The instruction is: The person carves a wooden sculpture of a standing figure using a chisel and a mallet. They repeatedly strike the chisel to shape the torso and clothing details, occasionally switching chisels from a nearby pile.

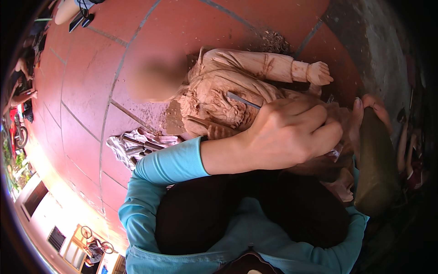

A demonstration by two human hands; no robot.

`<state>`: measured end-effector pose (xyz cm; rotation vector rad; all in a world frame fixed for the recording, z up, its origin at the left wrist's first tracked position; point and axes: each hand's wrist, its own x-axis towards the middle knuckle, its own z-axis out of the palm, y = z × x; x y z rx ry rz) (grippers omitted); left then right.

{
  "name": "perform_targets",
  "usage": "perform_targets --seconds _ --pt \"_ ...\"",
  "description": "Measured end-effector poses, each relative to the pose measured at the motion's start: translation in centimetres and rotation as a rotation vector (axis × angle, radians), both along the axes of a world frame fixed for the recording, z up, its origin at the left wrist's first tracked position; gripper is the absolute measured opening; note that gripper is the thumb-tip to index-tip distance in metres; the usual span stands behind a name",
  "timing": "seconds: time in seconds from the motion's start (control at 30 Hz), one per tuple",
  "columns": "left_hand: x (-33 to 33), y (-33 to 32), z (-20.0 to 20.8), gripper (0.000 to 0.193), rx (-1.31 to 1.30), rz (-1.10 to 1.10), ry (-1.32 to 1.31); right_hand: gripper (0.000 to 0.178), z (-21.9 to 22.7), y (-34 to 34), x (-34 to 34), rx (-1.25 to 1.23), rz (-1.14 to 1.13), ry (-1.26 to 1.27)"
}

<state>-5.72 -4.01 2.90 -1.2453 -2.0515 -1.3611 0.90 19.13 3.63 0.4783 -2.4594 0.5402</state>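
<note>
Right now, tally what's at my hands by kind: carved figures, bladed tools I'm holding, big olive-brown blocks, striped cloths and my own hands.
Carved wooden figure: 1
Bladed tool, in the left hand: 1
Olive-brown block, at the right hand: 1
Striped cloth: 1
Own hands: 2
Total: 6

The person wears a turquoise jacket [242,228] with long, creased sleeves and a small front zip [250,246] at the lower middle of the frame. The left sleeve [169,162], left of centre, ends in a snug, banded cuff [205,155] above a bare forearm [228,153]. Very dark trousers [194,214] fill the lower centre.
</note>
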Motion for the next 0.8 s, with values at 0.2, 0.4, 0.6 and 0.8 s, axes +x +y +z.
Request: perform_targets --seconds 0.2,0.4,0.6,0.8 --pt "-0.4 -1.7 1.1 0.017 0.081 -0.030 -0.151 0.035 2.7 -1.1 0.2 0.079 -0.113 -0.154" --pt "-0.4 -1.8 0.2 0.015 0.185 -0.046 -0.142 0.020 1.4 1.0 0.7 0.113 -0.230 -0.130" --pt "-0.8 -1.0 -0.4 0.015 0.153 0.010 -0.144 0.026 2.1 -0.3 -0.3 0.304 -0.391 -0.213" --pt "-1.5 0.4 -1.1 0.022 0.179 0.137 -0.152 0.008 0.0 -1.1 -2.2 0.060 -0.304 -0.165"
